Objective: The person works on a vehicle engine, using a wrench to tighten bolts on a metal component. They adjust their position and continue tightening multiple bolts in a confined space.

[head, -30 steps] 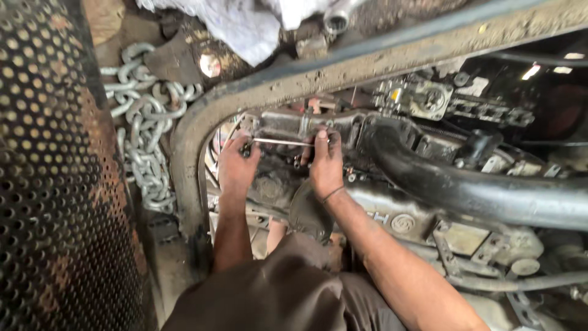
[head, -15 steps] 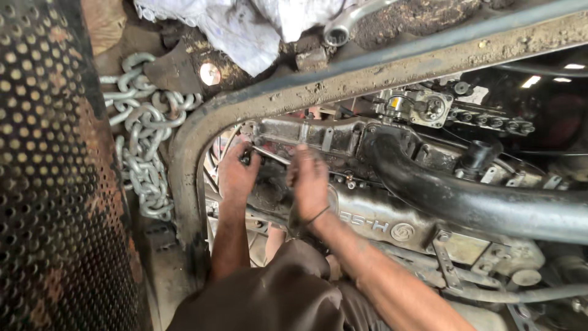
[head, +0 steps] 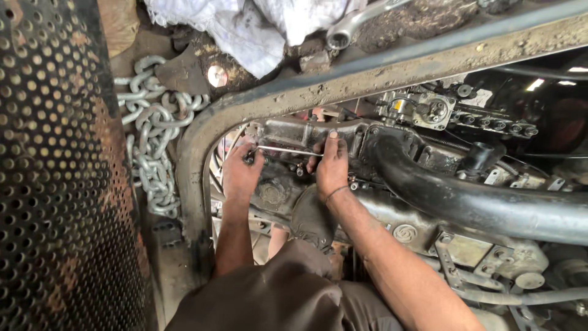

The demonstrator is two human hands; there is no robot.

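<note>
A person's left hand point(head: 242, 171) grips one end and the right hand point(head: 331, 168) steadies the other of a thin, stiff, likely greasy metal rod point(head: 288, 149) against the grimy engine block point(head: 306, 132).

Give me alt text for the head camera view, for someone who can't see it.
Seen from above, a person's left hand and right hand grip a thin metal wrench held across a grimy engine, inside a curved metal frame. A large black hose runs to the right, and a steel chain lies heaped beside a rusty perforated panel.
</note>
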